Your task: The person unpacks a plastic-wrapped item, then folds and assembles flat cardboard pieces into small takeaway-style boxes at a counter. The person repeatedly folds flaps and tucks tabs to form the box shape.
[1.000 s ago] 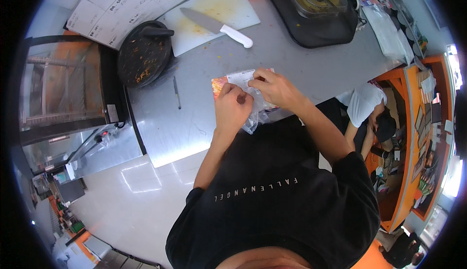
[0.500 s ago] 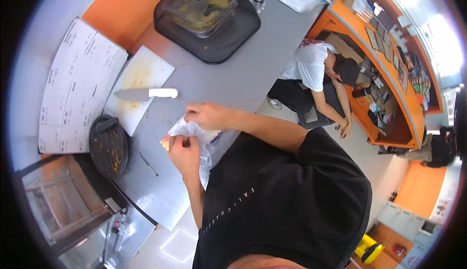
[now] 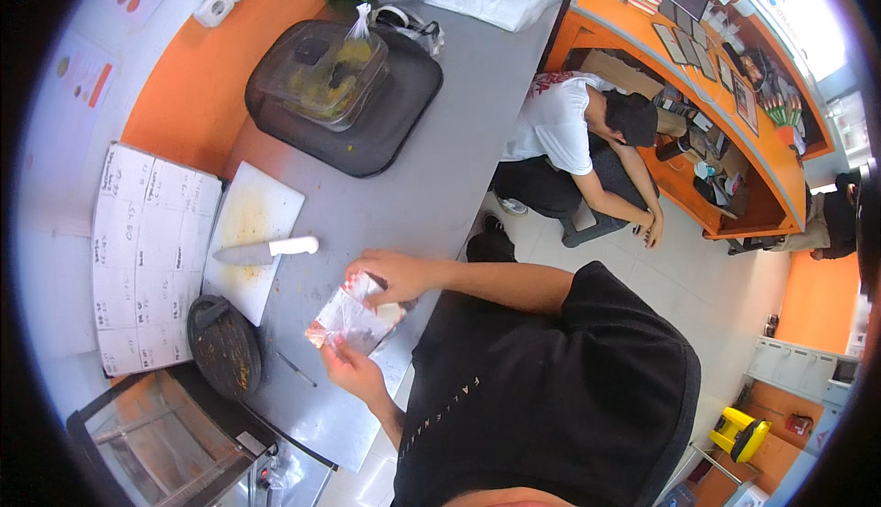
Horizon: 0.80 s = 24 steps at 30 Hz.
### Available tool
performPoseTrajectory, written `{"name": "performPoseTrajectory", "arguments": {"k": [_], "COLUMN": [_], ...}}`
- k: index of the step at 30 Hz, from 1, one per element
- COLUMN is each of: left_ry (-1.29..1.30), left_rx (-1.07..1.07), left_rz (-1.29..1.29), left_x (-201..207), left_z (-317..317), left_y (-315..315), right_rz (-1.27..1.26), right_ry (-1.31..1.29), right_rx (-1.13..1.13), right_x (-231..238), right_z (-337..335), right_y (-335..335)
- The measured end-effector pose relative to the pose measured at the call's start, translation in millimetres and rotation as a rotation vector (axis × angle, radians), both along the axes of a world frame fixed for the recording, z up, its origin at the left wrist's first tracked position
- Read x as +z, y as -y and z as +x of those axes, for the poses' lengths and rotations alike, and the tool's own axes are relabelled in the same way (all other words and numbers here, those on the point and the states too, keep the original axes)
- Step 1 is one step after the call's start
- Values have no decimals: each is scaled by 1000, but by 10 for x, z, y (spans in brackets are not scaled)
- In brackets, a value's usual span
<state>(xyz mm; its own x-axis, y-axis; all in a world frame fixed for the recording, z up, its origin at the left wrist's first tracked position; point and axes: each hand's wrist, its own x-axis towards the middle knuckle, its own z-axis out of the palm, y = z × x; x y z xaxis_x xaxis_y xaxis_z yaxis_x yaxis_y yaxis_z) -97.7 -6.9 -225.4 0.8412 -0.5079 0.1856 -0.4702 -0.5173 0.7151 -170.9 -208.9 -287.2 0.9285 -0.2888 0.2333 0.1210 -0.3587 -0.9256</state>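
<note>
A small white packet (image 3: 353, 312) with red checks, wrapped in shiny clear plastic, is held over the near part of the grey table. My right hand (image 3: 393, 278) grips its far right side, with the thumb on the top face. My left hand (image 3: 355, 369) closes its fingers on the near edge. Left of the hands, a kitchen knife (image 3: 266, 251) with a white handle lies on a stained white cutting board (image 3: 252, 213). Close to the left hand is a slim pen-like stick (image 3: 296, 369) on the table.
A clear plastic box (image 3: 321, 76) with yellow contents sits on a black tray (image 3: 367, 154). At left are a round dark crumb-covered board or lid (image 3: 225, 346) and a glass-sided cabinet (image 3: 165, 434). Beyond the table, a person in a white shirt (image 3: 560, 126) crouches by an orange counter (image 3: 679, 76).
My view has shifted. The fingers pinching at the plastic have moved apart to opposite sides of the packet, so more of its face shows.
</note>
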Motion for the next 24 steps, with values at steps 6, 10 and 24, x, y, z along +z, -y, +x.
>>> {"name": "performPoseTrajectory", "arguments": {"k": [6,10,24], "left_ry": [18,-151,-556], "left_rx": [-319,-838,-626], "left_rz": [-238,-203,-219], "left_x": [340,844,528], "left_z": [-89,-325,-1191], "left_y": [637,1691,2880], "right_rz": [745,1243,1069], "right_ry": [-340,-69,1002], "right_rx": [361,224,-1330], "right_x": [-86,66,124], "right_z": [-451,-1019,-3325], "right_y": [527,928,4669]}}
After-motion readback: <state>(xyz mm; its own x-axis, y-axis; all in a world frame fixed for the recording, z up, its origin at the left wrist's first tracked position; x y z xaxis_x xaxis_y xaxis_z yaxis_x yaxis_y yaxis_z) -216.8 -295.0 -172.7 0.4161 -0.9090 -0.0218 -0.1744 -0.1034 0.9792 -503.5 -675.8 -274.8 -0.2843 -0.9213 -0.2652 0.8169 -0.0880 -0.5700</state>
